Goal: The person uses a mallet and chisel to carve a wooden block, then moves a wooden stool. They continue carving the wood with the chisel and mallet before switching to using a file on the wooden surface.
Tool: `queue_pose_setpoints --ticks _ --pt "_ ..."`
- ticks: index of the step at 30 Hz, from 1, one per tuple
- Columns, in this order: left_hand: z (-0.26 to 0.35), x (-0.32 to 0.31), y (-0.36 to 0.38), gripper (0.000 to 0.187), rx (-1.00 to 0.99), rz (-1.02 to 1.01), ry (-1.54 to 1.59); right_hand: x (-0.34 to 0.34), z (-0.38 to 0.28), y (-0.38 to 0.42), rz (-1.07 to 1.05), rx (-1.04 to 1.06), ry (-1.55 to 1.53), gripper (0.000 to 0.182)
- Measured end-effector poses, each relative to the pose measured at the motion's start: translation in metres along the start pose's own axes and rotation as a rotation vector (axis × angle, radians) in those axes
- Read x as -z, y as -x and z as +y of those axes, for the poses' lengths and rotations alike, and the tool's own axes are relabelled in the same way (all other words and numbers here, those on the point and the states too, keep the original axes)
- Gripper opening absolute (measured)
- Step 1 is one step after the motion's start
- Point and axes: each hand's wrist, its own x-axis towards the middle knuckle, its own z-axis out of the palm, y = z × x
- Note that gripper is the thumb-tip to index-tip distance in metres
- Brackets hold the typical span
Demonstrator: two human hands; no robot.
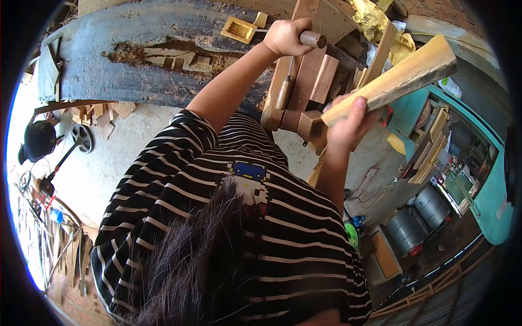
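My left hand (287, 38) is closed round the wooden handle of a chisel-like tool (312, 39). Its metal shank points left, toward a small hollowed wooden piece (238, 30) on the dark, weathered timber; whether the tip touches it I cannot tell. My right hand (352, 122) grips the narrow end of a thick, pale wooden block (399, 76), raised to the right of the bench pieces. Between my hands, another wooden-handled tool (283, 93) lies on the reddish boards.
The large dark timber (190, 32) has a rough, splintered cavity. Wood offcuts (98, 113) lie on the floor at left. On the right are a turquoise cabinet (492, 217), metal cylinders (405, 231) and stacked wood strips (432, 146). A yellow bag (375, 19) sits at upper right.
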Motion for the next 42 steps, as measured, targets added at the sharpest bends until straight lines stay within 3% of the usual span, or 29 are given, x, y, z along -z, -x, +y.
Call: queue_pose_setpoints --ticks 2,3,6,8,11,14,16,18,20,22,25,28,29,30,32,35,38,39,40,42 --pt "-0.001 -0.001 0.000 0.032 -0.014 0.040 -0.003 -0.008 0.012 0.002 -0.207 -0.230 0.092 0.034" --pt "-0.002 -0.002 0.001 0.032 -0.012 0.042 0.000 -0.022 -0.002 -0.006 -0.455 -0.253 0.359 0.034" --pt "-0.004 -0.002 -0.001 0.032 -0.045 0.046 -0.011 -0.017 -0.015 -0.017 -0.509 -0.268 0.372 0.038" --pt "-0.003 -0.001 0.000 0.032 -0.036 0.045 0.030 -0.007 -0.022 -0.019 -0.468 -0.238 0.296 0.038" --pt "-0.005 0.003 -0.001 0.031 -0.024 0.049 0.012 -0.015 -0.046 -0.018 -0.296 0.038 0.040 0.036" --pt "-0.006 0.001 0.001 0.029 -0.021 0.039 0.026 -0.018 0.006 -0.004 -0.122 -0.063 -0.122 0.038" --pt "-0.011 -0.001 0.003 0.028 -0.065 0.026 0.067 -0.032 0.001 -0.006 -0.450 -0.153 0.515 0.043" --pt "-0.011 0.001 0.010 0.031 -0.056 -0.095 -0.058 -0.026 0.000 -0.005 -0.516 -0.315 0.369 0.042" --pt "-0.008 0.003 0.011 0.030 -0.048 -0.027 -0.033 -0.017 -0.008 -0.008 -0.509 -0.249 0.433 0.040" --pt "-0.002 0.010 0.009 0.029 -0.030 -0.036 0.000 -0.011 -0.022 -0.007 -0.431 -0.260 0.283 0.037" --pt "-0.004 0.012 0.007 0.029 -0.011 -0.030 -0.003 -0.015 -0.031 -0.007 -0.283 0.077 0.101 0.027" --pt "-0.008 0.013 0.007 0.029 0.001 -0.005 0.013 -0.037 0.004 0.005 -0.147 -0.031 0.074 0.030" --pt "-0.011 0.012 0.008 0.029 -0.022 -0.023 0.023 -0.039 -0.005 0.001 -0.419 -0.249 0.422 0.040" --pt "-0.014 0.013 0.007 0.029 -0.045 -0.041 0.030 -0.047 -0.002 0.003 -0.471 -0.270 0.464 0.039" --pt "-0.018 0.012 0.009 0.031 -0.191 -0.092 -0.069 -0.053 -0.006 0.004 -0.515 -0.224 0.362 0.036" --pt "-0.019 0.012 0.017 0.032 -0.103 -0.083 -0.004 -0.045 -0.019 0.006 -0.451 -0.272 0.220 0.034" --pt "-0.011 0.023 0.014 0.028 -0.072 -0.033 0.034 -0.035 -0.006 0.005 -0.296 0.018 0.044 0.038" --pt "-0.013 0.024 0.013 0.029 -0.053 -0.038 0.036 -0.047 -0.012 0.008 -0.213 0.113 -0.039 0.030" --pt "-0.015 0.026 0.011 0.029 -0.057 -0.034 0.037 -0.050 -0.009 0.008 -0.213 0.118 -0.039 0.030" --pt "-0.018 0.028 0.009 0.031 -0.070 0.031 0.019 -0.051 0.001 0.007 -0.454 -0.308 0.427 0.040"
